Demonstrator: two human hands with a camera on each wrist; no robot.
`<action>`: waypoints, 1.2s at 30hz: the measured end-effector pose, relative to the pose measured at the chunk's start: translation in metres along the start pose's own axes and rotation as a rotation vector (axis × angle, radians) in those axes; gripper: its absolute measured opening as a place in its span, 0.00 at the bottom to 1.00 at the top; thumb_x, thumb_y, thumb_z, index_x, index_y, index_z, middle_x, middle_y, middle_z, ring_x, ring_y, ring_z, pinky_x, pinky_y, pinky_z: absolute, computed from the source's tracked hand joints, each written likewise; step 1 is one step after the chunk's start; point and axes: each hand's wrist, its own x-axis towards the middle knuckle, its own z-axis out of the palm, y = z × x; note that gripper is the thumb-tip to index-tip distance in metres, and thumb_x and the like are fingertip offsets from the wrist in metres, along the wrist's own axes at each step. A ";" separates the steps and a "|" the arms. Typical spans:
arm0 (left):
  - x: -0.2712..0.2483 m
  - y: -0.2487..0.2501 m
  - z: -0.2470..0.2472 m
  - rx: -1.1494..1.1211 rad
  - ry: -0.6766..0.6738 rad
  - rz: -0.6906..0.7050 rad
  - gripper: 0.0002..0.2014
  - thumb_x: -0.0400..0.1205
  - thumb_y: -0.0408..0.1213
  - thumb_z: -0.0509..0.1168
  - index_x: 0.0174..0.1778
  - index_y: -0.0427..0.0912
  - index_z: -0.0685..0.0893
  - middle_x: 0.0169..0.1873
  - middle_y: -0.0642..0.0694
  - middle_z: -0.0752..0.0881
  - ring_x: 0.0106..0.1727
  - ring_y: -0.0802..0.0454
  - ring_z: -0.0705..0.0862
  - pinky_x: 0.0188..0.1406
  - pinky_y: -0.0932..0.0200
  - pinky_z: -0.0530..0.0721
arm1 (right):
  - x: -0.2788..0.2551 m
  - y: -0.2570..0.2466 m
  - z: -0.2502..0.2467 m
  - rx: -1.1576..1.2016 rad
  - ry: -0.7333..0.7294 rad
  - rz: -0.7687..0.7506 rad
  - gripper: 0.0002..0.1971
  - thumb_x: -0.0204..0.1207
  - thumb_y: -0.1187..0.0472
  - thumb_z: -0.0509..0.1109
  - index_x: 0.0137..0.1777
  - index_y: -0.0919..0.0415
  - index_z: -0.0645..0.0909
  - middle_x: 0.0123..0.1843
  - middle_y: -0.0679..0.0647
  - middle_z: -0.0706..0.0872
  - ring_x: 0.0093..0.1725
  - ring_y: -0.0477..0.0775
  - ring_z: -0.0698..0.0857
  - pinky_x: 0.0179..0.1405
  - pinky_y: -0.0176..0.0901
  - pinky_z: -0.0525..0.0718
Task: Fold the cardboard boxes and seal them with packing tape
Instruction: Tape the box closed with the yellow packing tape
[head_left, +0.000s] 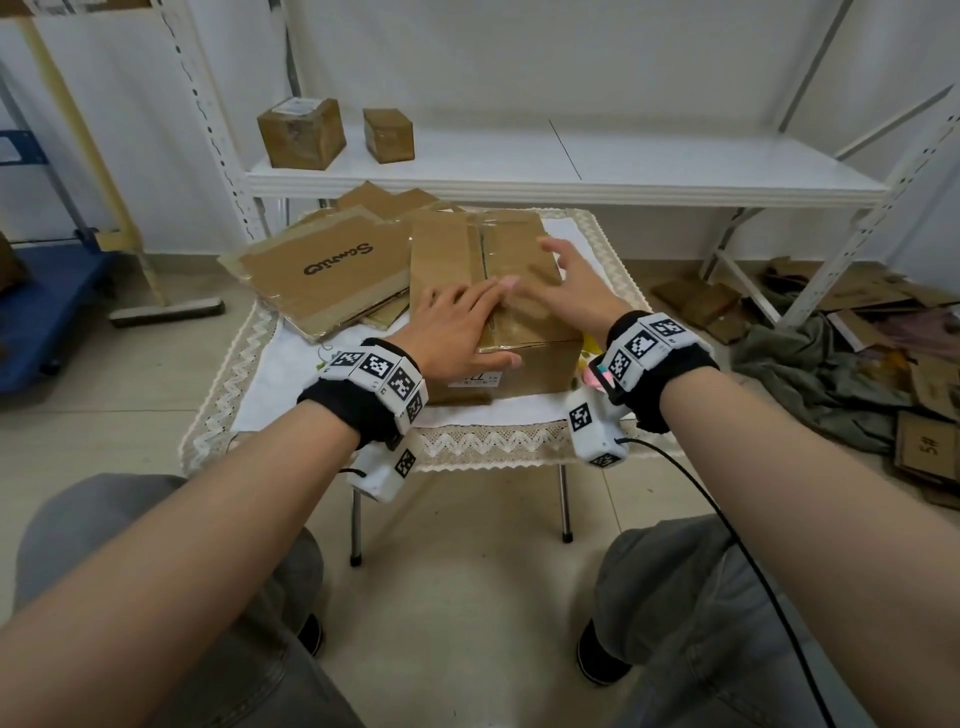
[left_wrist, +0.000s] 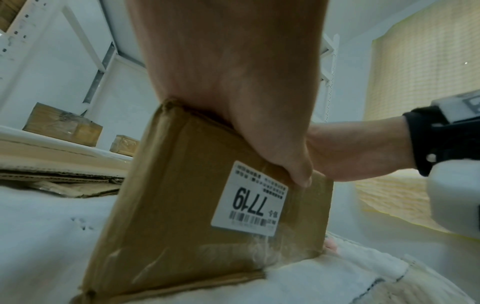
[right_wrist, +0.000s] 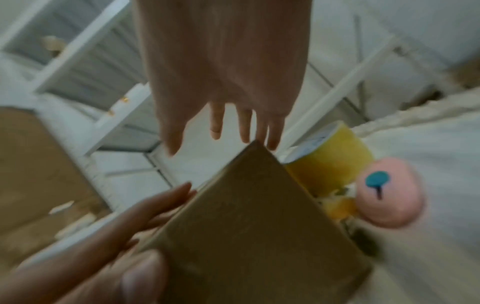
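Observation:
A closed brown cardboard box (head_left: 540, 369) stands on the small cloth-covered table (head_left: 493, 447), with clear tape along its top seam. My left hand (head_left: 457, 322) lies flat on the box top, fingers straight across the seam and thumb along the front top edge. In the left wrist view that thumb sits just above the white "7719" label (left_wrist: 249, 199) on the box (left_wrist: 182, 205). My right hand (head_left: 571, 286) is spread over the right half of the top, holding nothing. A yellow roll of packing tape (right_wrist: 330, 160) lies on the table right of the box (right_wrist: 246, 226).
Flattened cardboard boxes (head_left: 322, 275) are stacked on the table's left and back. A pink object (right_wrist: 389, 195) lies beside the tape roll. Two sealed boxes (head_left: 301, 132) stand on the white shelf (head_left: 571, 182) behind. Loose cardboard and grey cloth (head_left: 821, 379) cover the floor at right.

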 end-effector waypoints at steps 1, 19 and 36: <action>0.000 0.000 0.000 0.002 -0.005 -0.013 0.55 0.76 0.75 0.55 0.89 0.43 0.43 0.89 0.46 0.49 0.85 0.42 0.57 0.83 0.38 0.56 | 0.000 0.002 0.005 -0.100 -0.071 -0.006 0.45 0.72 0.44 0.81 0.85 0.50 0.62 0.86 0.57 0.62 0.84 0.55 0.65 0.77 0.44 0.66; -0.017 -0.008 0.001 -0.180 0.087 -0.161 0.58 0.67 0.75 0.70 0.87 0.60 0.48 0.88 0.59 0.49 0.88 0.43 0.49 0.82 0.23 0.45 | -0.023 0.032 0.002 0.525 -0.133 0.479 0.30 0.73 0.33 0.74 0.62 0.56 0.79 0.58 0.59 0.87 0.57 0.60 0.87 0.65 0.59 0.86; -0.045 -0.036 -0.014 -1.039 0.274 -0.473 0.56 0.70 0.63 0.77 0.88 0.51 0.54 0.85 0.48 0.62 0.76 0.52 0.71 0.74 0.47 0.73 | -0.048 0.017 0.005 0.650 -0.243 0.508 0.14 0.78 0.46 0.66 0.51 0.56 0.75 0.39 0.54 0.77 0.42 0.56 0.78 0.49 0.50 0.77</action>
